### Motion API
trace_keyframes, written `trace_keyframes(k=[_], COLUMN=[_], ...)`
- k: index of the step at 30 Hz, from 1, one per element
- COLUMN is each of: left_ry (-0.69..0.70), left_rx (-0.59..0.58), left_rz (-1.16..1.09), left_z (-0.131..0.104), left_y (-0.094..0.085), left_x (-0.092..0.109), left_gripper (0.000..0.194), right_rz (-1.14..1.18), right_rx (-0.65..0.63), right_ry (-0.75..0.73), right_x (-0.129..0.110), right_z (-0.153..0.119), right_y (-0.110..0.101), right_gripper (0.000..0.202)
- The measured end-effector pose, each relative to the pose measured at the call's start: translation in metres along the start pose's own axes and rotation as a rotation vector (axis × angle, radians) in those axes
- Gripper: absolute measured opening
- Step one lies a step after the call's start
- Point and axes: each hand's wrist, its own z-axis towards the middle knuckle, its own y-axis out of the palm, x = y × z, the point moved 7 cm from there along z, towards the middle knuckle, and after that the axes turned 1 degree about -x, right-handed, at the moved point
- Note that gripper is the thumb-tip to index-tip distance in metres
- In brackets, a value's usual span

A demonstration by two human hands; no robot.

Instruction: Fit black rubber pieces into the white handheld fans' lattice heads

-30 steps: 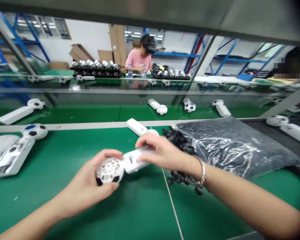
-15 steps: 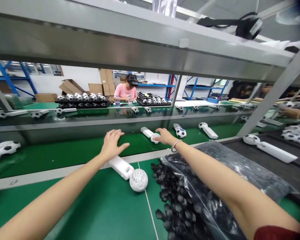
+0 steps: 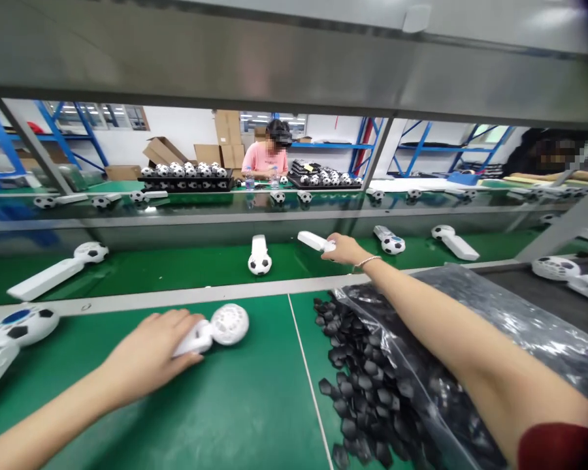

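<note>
My left hand (image 3: 159,349) is closed around the handle of a plain white handheld fan (image 3: 229,324), whose round ball-shaped head with a grille points right, over the green bench. Stretched forward over the green belt, my right hand (image 3: 345,250) grips the head end of another white fan (image 3: 312,240); its handle sticks out to the left and my fingers hide most of the head. Left of it on the belt lies a fan with black football patches (image 3: 259,256). Close to my right forearm, black pentagonal pieces (image 3: 367,385) are heaped beside a clear plastic bag (image 3: 470,313).
More football fans lie on the belt, one at the left (image 3: 59,271) and one at the right (image 3: 455,243). Another fan (image 3: 24,326) rests at the bench's left edge. A metal shelf (image 3: 274,59) spans overhead. Across the line sits a person in pink (image 3: 265,156) near trays of football fans.
My left hand has come back from the belt and closed on the plain white fan, shifting it left. My right hand has taken hold of the fan on the belt. The view has shifted.
</note>
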Motion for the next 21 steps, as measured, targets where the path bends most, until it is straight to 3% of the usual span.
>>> trace_keyframes(k=[4, 6, 7, 9, 12, 14, 16, 19, 21], left_ry=[-0.281, -0.37, -0.408, -0.419, -0.166, 0.058, 0.191, 0.152, 0.086], left_rx=[0.108, 0.141, 0.191, 0.319, 0.373, 0.281, 0.117, -0.146, -0.17], left_rz=[0.133, 0.199, 0.249, 0.302, 0.05, -0.119, -0.171, -0.258, -0.263], left_z=[-0.064, -0.086, -0.094, -0.101, -0.088, -0.074, -0.061, -0.044, -0.034], left_y=[-0.007, -0.008, -0.013, -0.028, -0.042, -0.037, -0.02, 0.012, 0.02], left_x=[-0.085, -0.106, -0.106, -0.078, 0.011, 0.074, 0.117, 0.13, 0.122], left_gripper=[0.028, 0.035, 0.039, 0.05, 0.056, 0.065, 0.067, 0.057, 0.051], right_rz=[0.052, 0.136, 0.178, 0.253, 0.333, 0.356, 0.371, 0.35, 0.262], right_rx=[-0.016, 0.005, 0.002, -0.063, -0.174, -0.253, -0.369, -0.525, -0.471], right_ry=[-0.165, -0.381, -0.455, -0.591, -0.757, -0.795, -0.796, -0.734, -0.623], right_x=[-0.037, -0.067, -0.081, -0.106, -0.136, -0.145, -0.145, -0.126, -0.105], right_z=[-0.069, -0.117, -0.14, -0.186, -0.241, -0.261, -0.268, -0.259, -0.242], right_y=[-0.023, -0.028, -0.027, -0.016, 0.009, 0.024, 0.035, 0.042, 0.038], right_gripper=[0.049, 0.045, 0.044, 0.044, 0.043, 0.044, 0.052, 0.064, 0.051])
